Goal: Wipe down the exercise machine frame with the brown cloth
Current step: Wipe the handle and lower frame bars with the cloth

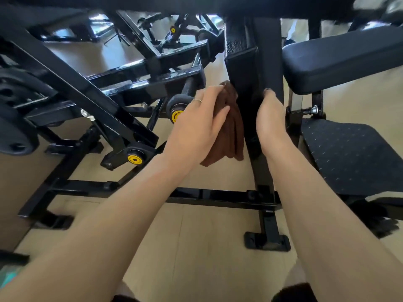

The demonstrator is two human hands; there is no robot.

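Tan wood-look floor [196, 247]; daylight glare on far floor behind black equipment.
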